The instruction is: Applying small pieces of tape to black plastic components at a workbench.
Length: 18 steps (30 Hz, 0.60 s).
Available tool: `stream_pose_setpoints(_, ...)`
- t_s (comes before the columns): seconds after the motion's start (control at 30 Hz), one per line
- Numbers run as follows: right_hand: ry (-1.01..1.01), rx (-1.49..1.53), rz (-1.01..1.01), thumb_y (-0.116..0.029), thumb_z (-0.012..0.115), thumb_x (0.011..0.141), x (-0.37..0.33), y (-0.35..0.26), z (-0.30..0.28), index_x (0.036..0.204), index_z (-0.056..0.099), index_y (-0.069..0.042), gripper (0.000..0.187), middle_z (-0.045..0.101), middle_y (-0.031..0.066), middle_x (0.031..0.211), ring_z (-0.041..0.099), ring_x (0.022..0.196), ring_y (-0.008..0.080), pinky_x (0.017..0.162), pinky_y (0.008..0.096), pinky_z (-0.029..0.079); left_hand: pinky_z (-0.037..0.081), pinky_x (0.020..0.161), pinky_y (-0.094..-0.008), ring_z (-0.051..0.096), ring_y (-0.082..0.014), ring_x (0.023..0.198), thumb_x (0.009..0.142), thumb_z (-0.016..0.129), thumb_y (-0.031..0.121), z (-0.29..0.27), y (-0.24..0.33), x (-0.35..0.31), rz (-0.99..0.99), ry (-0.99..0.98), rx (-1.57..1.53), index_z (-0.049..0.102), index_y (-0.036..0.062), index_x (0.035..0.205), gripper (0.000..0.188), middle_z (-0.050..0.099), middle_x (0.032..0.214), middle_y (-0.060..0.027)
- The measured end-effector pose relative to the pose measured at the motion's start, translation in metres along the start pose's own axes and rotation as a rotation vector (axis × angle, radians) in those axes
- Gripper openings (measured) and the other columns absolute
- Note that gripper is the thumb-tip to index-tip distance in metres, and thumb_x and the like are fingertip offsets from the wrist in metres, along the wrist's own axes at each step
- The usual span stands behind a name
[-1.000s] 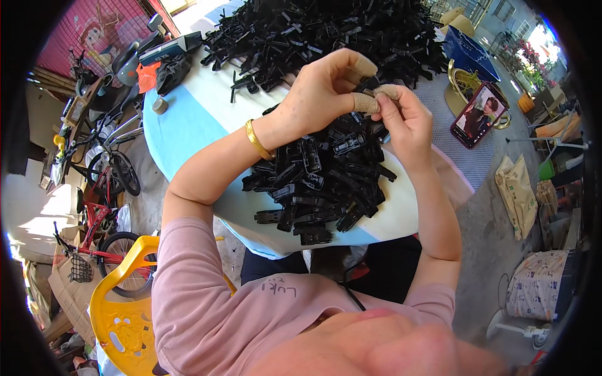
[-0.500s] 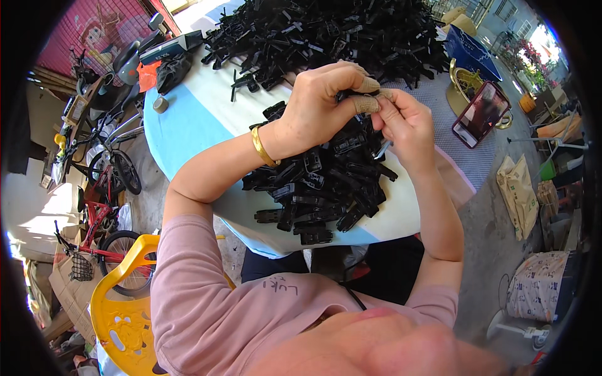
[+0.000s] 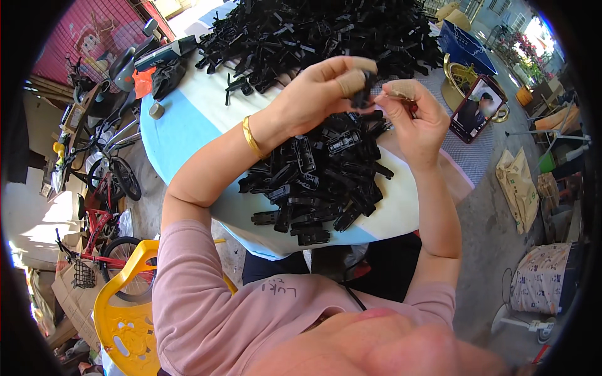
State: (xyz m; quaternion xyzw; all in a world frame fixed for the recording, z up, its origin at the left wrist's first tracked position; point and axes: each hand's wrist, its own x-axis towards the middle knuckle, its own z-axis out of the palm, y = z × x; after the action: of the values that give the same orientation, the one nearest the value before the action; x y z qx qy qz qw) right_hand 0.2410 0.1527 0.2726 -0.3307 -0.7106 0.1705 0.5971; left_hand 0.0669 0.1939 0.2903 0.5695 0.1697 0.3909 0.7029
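Note:
My left hand (image 3: 323, 91), with a gold bangle at the wrist and tan tape on its fingers, grips a small black plastic part (image 3: 364, 92) between thumb and fingers. Close beside it, on the right, my right hand (image 3: 419, 122) is pinched, with tan tape on a finger too. Whatever sits in that pinch is too small to make out. Beneath both hands lies a smaller pile of black plastic pieces (image 3: 307, 188), long and clip-like. A much larger heap of black parts with thin strips (image 3: 313, 37) covers the far side of the table.
The round table has a striped cloth (image 3: 182, 135). At its right stand a phone (image 3: 476, 116), a gold-coloured pot (image 3: 453, 94) and a blue box (image 3: 467, 49). A small round tin (image 3: 156, 111) and a black bag (image 3: 168, 78) lie left. A yellow chair (image 3: 128, 313) is behind me.
My hands, together before, have come apart slightly. The left one has shifted left with the black part, and the right one has moved a little to the right. The phone's picture differs.

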Motion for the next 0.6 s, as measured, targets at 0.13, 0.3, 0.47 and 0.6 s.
stream_pose_setpoints(0.13,0.070,0.144,0.126,-0.004,0.068,0.076,0.003,-0.002,0.002,0.091,0.057,-0.003,0.019,0.059,-0.0005,0.081,0.054,0.070,0.0042,0.061,0.0161,0.044,0.049,0.077,-0.0238,0.055,-0.0084,0.084,0.088,0.052,0.014,0.008,0.007,-0.005,0.011,-0.036,0.342,0.047,-0.0002,0.120,0.035,0.056,0.098,-0.0033)
stream_pose_setpoints(0.3,0.038,0.217,0.329,-0.009,0.068,0.077,0.008,0.001,0.000,0.090,0.057,-0.003,0.018,0.058,-0.0009,0.078,0.051,0.064,0.0023,0.052,0.0141,0.040,0.048,0.068,-0.0195,0.053,-0.0041,0.072,0.081,0.060,0.006,0.007,-0.002,-0.005,0.229,-0.092,0.452,0.049,-0.0019,0.117,0.038,0.057,0.083,-0.0010)
stream_pose_setpoints(0.47,-0.148,0.598,0.614,-0.015,0.056,0.087,0.009,0.002,-0.001,0.096,0.058,-0.002,0.016,0.054,-0.0002,0.067,0.035,0.048,-0.0012,0.041,0.0140,0.023,0.047,0.081,-0.0232,0.055,-0.0081,0.090,0.080,0.059,0.000,0.002,0.000,-0.005,0.168,0.057,0.607,0.048,-0.0008,0.112,0.035,0.056,0.097,-0.0031)
stream_pose_setpoints(0.6,-0.145,0.457,0.592,-0.014,0.052,0.089,0.007,-0.001,0.002,0.097,0.059,-0.001,0.017,0.053,0.0003,0.064,0.034,0.046,-0.0008,0.040,0.0135,0.023,0.047,0.078,-0.0222,0.055,-0.0070,0.086,0.079,0.061,-0.001,0.002,0.001,-0.004,0.193,0.059,0.659,0.048,-0.0007,0.113,0.036,0.057,0.095,-0.0029)
